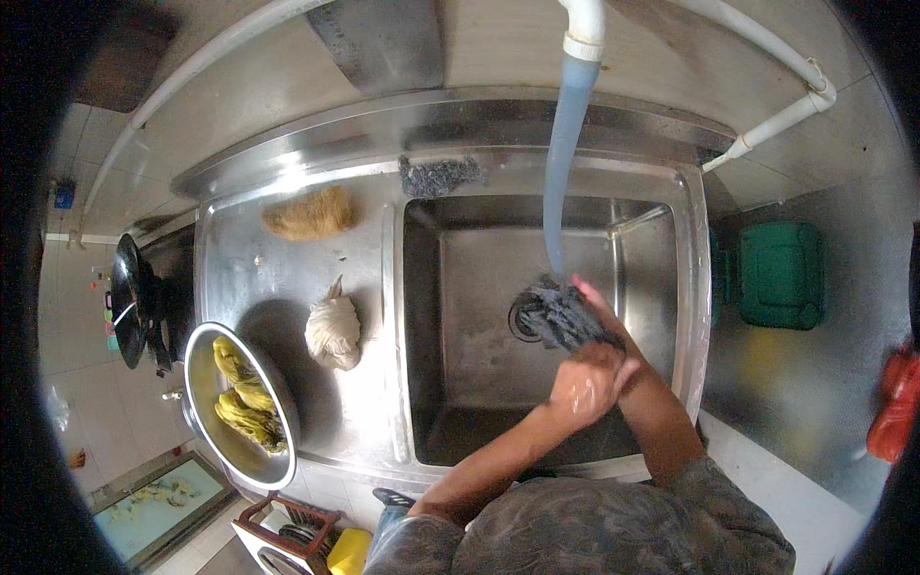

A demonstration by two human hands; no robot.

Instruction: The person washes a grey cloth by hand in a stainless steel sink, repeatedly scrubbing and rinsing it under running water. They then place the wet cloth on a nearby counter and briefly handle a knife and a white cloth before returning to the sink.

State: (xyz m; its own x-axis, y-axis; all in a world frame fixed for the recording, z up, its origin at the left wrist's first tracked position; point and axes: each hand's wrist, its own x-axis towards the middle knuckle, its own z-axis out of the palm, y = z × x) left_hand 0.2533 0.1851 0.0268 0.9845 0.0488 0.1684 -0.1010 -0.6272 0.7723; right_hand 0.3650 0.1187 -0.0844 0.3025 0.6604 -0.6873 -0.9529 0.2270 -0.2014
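A wet, dark grey cloth (559, 314) is bunched up between my hands, over the basin of a stainless steel sink (489, 287). My left hand (586, 388) grips its near end, knuckles up and glistening with water. Farther along the cloth, my right hand (595, 296) holds it from the right side; most of that hand is hidden or blurred. The end of a soft blue hose (566, 144) hangs from a white pipe down to the cloth's far edge. Behind the cloth, a round drain (523, 316) shows partly in the basin floor.
On the left drainboard sit a twisted whitish cloth (333, 332), a tan brush-like pad (310, 213) and a steel bowl (284, 402) of yellow-green leafy vegetables (248, 399). A dark scouring pad (442, 176) lies on the back rim. Right of the sink is a green plastic container (781, 275).
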